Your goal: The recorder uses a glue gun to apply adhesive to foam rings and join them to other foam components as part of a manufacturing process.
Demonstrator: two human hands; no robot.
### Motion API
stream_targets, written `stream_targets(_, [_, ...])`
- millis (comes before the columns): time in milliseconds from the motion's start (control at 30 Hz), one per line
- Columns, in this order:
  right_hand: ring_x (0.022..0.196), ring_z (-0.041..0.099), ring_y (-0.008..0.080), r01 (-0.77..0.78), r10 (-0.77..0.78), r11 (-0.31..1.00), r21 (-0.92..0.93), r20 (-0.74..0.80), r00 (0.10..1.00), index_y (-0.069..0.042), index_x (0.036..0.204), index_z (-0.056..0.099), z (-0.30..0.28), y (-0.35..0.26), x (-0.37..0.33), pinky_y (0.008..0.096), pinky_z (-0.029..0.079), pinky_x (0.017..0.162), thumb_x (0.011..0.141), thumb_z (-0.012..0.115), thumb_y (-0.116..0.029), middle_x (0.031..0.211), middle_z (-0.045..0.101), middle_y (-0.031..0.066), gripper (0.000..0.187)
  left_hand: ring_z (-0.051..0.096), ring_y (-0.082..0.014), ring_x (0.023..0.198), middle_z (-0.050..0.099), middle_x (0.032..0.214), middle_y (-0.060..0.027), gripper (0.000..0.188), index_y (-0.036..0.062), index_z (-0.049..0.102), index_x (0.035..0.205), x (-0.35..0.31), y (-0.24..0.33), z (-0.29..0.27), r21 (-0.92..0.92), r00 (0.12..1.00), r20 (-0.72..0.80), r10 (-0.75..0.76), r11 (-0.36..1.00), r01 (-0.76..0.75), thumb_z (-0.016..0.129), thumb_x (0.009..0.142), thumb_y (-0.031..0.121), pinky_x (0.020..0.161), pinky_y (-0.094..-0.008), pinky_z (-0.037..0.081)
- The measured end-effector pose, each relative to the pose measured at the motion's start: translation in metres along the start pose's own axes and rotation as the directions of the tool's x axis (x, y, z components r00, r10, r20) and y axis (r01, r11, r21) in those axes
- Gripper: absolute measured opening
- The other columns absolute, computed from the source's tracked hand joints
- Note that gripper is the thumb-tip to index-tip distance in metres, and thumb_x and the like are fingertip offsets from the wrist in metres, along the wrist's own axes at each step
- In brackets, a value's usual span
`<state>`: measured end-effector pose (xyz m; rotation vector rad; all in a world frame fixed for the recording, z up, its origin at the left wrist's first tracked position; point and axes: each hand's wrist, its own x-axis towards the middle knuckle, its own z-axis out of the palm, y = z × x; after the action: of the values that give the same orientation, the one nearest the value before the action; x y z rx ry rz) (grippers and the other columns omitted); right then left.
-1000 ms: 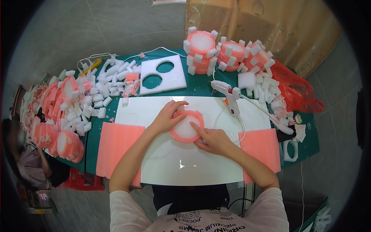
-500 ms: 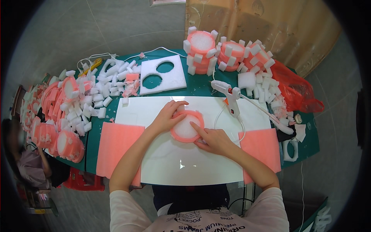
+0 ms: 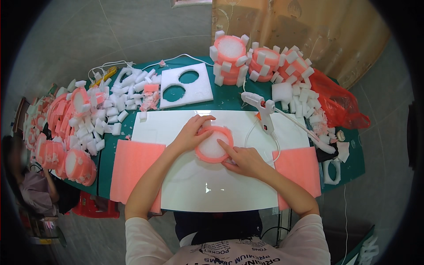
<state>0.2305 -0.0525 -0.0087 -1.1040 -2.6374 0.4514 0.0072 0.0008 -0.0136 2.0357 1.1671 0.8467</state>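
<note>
A round foam piece with a pink rim and a white middle (image 3: pixel 209 145) sits on the glossy white board (image 3: pixel 212 185) in front of me. My left hand (image 3: pixel 195 132) grips its upper left edge, thumb over the rim and fingers at the far side. On the right, my right hand (image 3: pixel 240 158) clasps the lower right edge, its index finger lying across the rim onto the white middle. Past the board's far right part rests a white glue gun (image 3: pixel 260 108), its cable looping down beside my right hand.
Pink foam sheets (image 3: pixel 134 170) lie at both sides of the board. Small white foam blocks (image 3: pixel 88 126) and pink rings heap up at left. A white foam sheet with two holes (image 3: pixel 198 90) lies behind. Pink-and-white foam stacks (image 3: pixel 229 59) and a red plastic bag (image 3: pixel 338 104) stand far right.
</note>
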Motion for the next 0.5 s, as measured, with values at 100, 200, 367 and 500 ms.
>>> stream_targets(100, [0.060, 0.059, 0.0263, 0.002, -0.002, 1.000, 0.003, -0.002, 1.000, -0.010, 0.135, 0.033, -0.0019, -0.0019, 0.0006, 0.0371, 0.044, 0.046, 0.081, 0.058, -0.030, 0.072, 0.058, 0.0089, 0.062, 0.048, -0.0192, 0.074, 0.051, 0.091, -0.0083, 0.038, 0.0103, 0.053, 0.116, -0.0005, -0.0023, 0.0008, 0.027, 0.999, -0.027, 0.035, 0.999, -0.034, 0.059, 0.079, 0.016, 0.068, -0.0286, 0.041])
stream_targets(200, [0.061, 0.060, 0.0262, 0.007, -0.007, 1.000, 0.000, -0.011, 1.000, -0.010, 0.135, 0.032, -0.0018, -0.0007, -0.0006, 0.0371, 0.043, 0.046, 0.081, 0.058, -0.030, 0.072, 0.058, 0.0086, 0.063, 0.048, -0.0192, 0.074, 0.051, 0.091, -0.0084, 0.038, 0.0103, 0.053, 0.116, 0.0006, -0.0018, 0.0010, 0.031, 0.999, -0.020, 0.034, 0.999, -0.033, 0.060, 0.079, 0.016, 0.068, -0.0286, 0.041])
stream_targets(367, [0.061, 0.060, 0.0261, 0.000, 0.000, 1.000, -0.004, 0.006, 1.000, -0.010, 0.135, 0.032, -0.0035, -0.0019, 0.0000, 0.0370, 0.044, 0.046, 0.081, 0.059, -0.029, 0.072, 0.058, 0.0086, 0.063, 0.047, -0.0192, 0.074, 0.051, 0.091, -0.0084, 0.038, 0.0103, 0.053, 0.116, 0.0004, -0.0021, 0.0012, 0.030, 0.999, -0.023, 0.034, 0.999, -0.033, 0.060, 0.078, 0.016, 0.068, -0.0286, 0.041])
stream_targets(500, [0.061, 0.060, 0.0262, -0.006, 0.006, 1.000, -0.010, 0.020, 1.000, -0.010, 0.135, 0.032, -0.0046, -0.0027, 0.0002, 0.0370, 0.044, 0.047, 0.081, 0.059, -0.029, 0.073, 0.058, 0.0087, 0.063, 0.047, -0.0193, 0.074, 0.051, 0.090, -0.0084, 0.038, 0.0103, 0.053, 0.115, 0.0003, -0.0014, 0.0007, 0.036, 0.999, -0.021, 0.033, 0.999, -0.033, 0.060, 0.078, 0.016, 0.068, -0.0286, 0.041])
